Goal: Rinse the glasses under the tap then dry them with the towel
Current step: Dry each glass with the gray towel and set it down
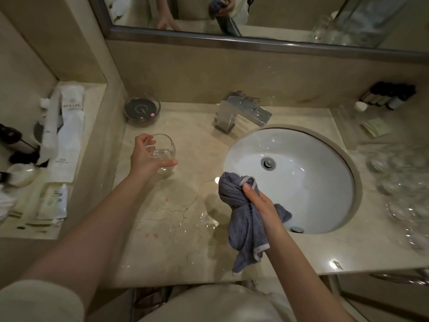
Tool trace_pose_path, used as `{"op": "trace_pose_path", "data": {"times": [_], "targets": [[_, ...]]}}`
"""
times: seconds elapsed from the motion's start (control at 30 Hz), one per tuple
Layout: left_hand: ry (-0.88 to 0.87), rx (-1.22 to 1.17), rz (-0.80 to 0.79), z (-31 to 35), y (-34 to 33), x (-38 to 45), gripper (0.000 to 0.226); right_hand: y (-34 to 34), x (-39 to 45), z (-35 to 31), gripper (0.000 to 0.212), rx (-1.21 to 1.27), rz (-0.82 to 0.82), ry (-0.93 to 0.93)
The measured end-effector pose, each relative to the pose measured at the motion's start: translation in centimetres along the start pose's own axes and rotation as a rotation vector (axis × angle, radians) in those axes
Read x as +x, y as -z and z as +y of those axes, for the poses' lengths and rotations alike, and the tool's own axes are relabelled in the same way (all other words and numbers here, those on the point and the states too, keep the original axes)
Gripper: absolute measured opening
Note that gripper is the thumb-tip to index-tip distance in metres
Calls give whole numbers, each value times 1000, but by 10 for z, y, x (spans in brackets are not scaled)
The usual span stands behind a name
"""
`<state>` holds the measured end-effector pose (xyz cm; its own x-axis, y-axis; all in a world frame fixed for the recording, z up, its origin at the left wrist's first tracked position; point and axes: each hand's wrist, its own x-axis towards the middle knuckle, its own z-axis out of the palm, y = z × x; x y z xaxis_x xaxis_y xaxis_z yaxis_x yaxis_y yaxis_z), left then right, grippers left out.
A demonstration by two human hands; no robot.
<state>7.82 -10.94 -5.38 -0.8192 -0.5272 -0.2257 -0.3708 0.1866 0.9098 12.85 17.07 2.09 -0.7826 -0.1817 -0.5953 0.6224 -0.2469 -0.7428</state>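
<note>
Glass [162, 154] is the thing to look after now: a round, see-through cup with no stem, standing on the desk toward its back left part, left of the tap [243, 112]. The left hand [148, 156] curls round its near side, thumb in front and fingers at the rim. I cannot tell if it is letting go or taking hold. The right hand [260, 201] grips a soft, bunched blue-grey towel [241, 219] with a pale edge, held up over the near left rim of the sink [301, 182].

I think the drying step is in hand. To do it well, hold the glass low and snug, because wet glass is slippery. Push the towel inside and turn the glass slowly. Do not squeeze hard, since thin glass can crack.

The desk [185, 240] is smooth, shiny stone with thin cracks and little water drops on it. The sink is white, round and glossy. More clear glasses [399, 182] sit blurred along the right edge.
</note>
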Motion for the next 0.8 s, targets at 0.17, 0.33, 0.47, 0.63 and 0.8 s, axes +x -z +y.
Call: {"op": "trace_pose_path", "data": {"times": [0.17, 0.33, 0.47, 0.63, 0.8], "targets": [[-10, 30, -37, 2, -5, 8, 101, -2, 1, 2, 22, 18, 12, -5], [-5, 26, -72, 0, -6, 12, 101, -1, 3, 3, 20, 8, 15, 5], [-28, 46, -86, -1, -7, 14, 101, 1, 1, 4, 20, 4, 18, 1], [-26, 61, -65, -4, -10, 15, 104, 3, 2, 6, 23, 33, 40, -5], [-16, 75, -34, -2, -10, 20, 104, 4, 3, 8, 23, 46, 52, -12]]}}
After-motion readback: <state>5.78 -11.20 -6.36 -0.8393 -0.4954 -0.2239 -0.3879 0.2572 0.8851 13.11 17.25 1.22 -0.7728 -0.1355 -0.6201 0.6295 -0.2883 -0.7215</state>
